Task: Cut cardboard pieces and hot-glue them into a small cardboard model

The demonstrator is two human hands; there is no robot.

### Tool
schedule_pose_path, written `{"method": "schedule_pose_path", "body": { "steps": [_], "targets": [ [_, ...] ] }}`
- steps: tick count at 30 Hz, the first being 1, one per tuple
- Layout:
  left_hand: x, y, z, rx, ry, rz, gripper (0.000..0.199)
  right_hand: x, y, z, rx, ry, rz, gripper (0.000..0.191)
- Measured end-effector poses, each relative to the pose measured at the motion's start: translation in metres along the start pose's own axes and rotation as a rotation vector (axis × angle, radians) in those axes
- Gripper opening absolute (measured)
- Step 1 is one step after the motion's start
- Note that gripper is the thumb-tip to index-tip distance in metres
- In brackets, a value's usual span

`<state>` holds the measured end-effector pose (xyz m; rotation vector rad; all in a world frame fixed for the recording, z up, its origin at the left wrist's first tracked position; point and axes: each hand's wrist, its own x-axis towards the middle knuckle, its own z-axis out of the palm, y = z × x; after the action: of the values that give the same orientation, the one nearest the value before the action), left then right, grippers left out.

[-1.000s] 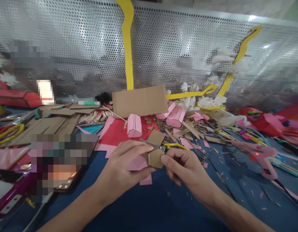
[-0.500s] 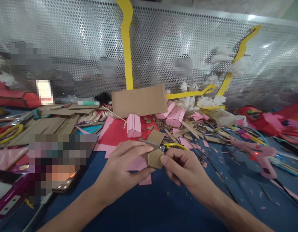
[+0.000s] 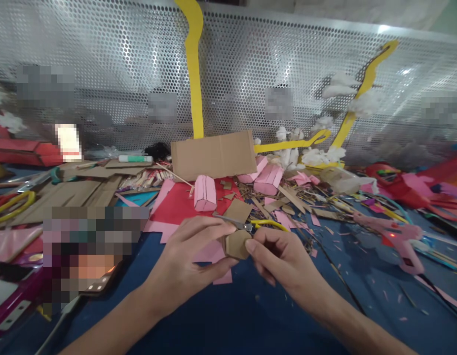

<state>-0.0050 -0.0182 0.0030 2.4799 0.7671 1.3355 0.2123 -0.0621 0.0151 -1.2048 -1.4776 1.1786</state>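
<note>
Between my two hands is a small brown hexagonal cardboard piece. My left hand grips its left side, with the fingers above and the thumb along the lower edge. The thumb and forefinger of my right hand pinch its right edge, and the other fingers curl underneath. Just behind the piece lie scissors with yellow handles, partly hidden by my hands. A pink hexagonal paper prism rests on red paper beyond my left hand. Pink paper lies beneath the piece.
A pink glue gun with a lit red light lies at the right. Cardboard and matchstick-like scraps litter the blue table. Behind stand a cardboard panel and a perforated metal screen. Cardboard sheets lie at the left.
Almost nothing differs. Both hands keep their hold on the cardboard piece, which has tilted very slightly, and the camera view has shifted a little.
</note>
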Motion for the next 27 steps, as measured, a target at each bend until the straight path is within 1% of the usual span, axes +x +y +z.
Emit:
{"method": "schedule_pose_path", "body": {
  "steps": [9, 21, 27],
  "targets": [
    [0.0013, 0.0005, -0.0005, 0.005, 0.006, -0.008, 0.039, -0.0016, 0.0007, 0.0008, 0.046, -0.012, -0.014, 0.045],
    [0.0009, -0.0008, -0.0018, 0.009, 0.019, -0.009, 0.038, -0.0001, 0.0016, 0.0008, 0.024, -0.03, -0.038, 0.045],
    [0.0015, -0.0005, -0.0012, 0.012, 0.016, -0.017, 0.038, -0.0005, 0.001, 0.0009, -0.003, -0.015, -0.043, 0.044]
  ]
}}
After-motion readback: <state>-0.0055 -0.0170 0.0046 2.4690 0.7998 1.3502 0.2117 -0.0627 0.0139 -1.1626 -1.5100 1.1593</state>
